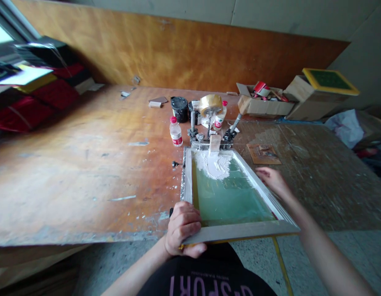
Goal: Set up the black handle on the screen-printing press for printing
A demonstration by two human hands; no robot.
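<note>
A screen frame (239, 231) with green mesh (230, 201) reaches from a metal clamp (195, 144) to the table's front edge. White paste (215, 165) is spread at its far end, where a wooden-handled tool (215, 144) rests. My left hand (184, 228) is closed round the frame's near left corner, fingers on top and thumb below. Beyond the frame's right side is my right hand (270, 179), its fingers bent and partly hidden; whether it holds anything is unclear.
On the wooden table (85, 172) stand a bottle with a red cap (176, 133), a black tub (179, 109) and a tape roll (210, 104). A small board (263, 154) lies to the right. Farther back is an open carton (270, 107); red boxes (20, 113) are at left.
</note>
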